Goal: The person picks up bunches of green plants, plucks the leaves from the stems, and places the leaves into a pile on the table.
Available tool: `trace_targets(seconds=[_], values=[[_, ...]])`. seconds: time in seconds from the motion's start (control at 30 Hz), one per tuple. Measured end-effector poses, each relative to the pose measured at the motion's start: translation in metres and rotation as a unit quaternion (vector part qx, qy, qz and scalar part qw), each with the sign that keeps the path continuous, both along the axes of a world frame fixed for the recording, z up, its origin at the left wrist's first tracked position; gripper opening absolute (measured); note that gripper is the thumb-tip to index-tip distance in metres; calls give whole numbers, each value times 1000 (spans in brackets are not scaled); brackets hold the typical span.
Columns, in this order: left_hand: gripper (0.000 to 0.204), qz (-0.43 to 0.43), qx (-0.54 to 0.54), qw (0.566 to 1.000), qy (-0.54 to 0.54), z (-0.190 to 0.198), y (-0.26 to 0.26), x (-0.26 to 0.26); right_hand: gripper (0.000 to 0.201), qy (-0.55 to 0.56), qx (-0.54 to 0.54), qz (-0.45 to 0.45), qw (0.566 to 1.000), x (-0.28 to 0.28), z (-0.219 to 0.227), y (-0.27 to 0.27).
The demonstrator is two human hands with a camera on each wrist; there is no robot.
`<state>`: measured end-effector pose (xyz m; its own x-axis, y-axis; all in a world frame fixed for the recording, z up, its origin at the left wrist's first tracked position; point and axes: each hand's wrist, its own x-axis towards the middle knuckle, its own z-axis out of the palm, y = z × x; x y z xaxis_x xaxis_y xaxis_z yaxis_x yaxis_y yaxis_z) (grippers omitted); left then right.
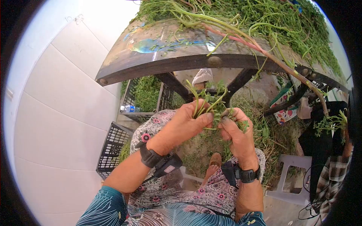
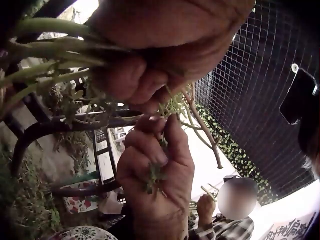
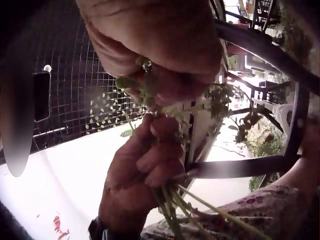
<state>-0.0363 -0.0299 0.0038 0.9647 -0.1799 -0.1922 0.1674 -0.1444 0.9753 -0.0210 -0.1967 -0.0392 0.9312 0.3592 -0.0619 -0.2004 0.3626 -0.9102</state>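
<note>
My left hand grips a small bunch of green stems in front of the table edge, above my lap. The stem ends stick out past the thumb side. My right hand is close beside it and pinches leafy sprigs between thumb and fingers. In the left wrist view the fingertips of both hands meet at the thin leafy part of the bunch. The right wrist view shows the left hand curled round the stems, their ends pointing down. Part of the bunch is hidden behind the fingers.
A large heap of greens covers much of the table; one long stem hangs over its edge. Black crates and a water bottle stand left. A plastic stool and another person's plaid sleeve are right. Trimmings litter the floor.
</note>
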Motion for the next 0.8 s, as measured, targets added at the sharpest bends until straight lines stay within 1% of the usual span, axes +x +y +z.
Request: trace_targets(seconds=[0.07,0.17,0.27,0.37,0.4,0.43,0.47,0.57,0.6,0.7,0.77,0.8], values=[[14,-17,-19,999,-22,-4,1,0,16,-45,1,-26,999,-3,0,6],[15,16,-64,998,23,0,0,0,15,-49,24,-24,998,-9,2,12],[15,25,-68,997,31,-2,0,0,11,-11,23,-20,999,-8,2,10],[17,20,-110,994,13,-2,3,-1,9,-26,38,-39,998,3,-17,-1],[17,32,-118,992,19,-2,5,0,9,36,139,-45,989,6,-17,-5],[18,45,-126,991,26,-1,6,0,9,98,237,-50,965,10,-16,-7],[19,56,-135,989,33,-1,6,1,10,159,332,-55,928,13,-15,-10],[21,46,-158,986,33,-1,8,0,11,212,257,-123,935,15,-10,-18],[21,44,-158,986,31,-2,8,0,11,215,266,-130,931,14,-9,-18],[21,34,-165,985,31,-4,7,1,11,217,278,-125,928,16,-7,-16],[22,22,-178,983,39,-3,9,1,12,192,316,-75,926,21,-24,-24],[22,23,-178,983,38,-4,10,1,12,179,334,-49,924,22,-25,-26]])
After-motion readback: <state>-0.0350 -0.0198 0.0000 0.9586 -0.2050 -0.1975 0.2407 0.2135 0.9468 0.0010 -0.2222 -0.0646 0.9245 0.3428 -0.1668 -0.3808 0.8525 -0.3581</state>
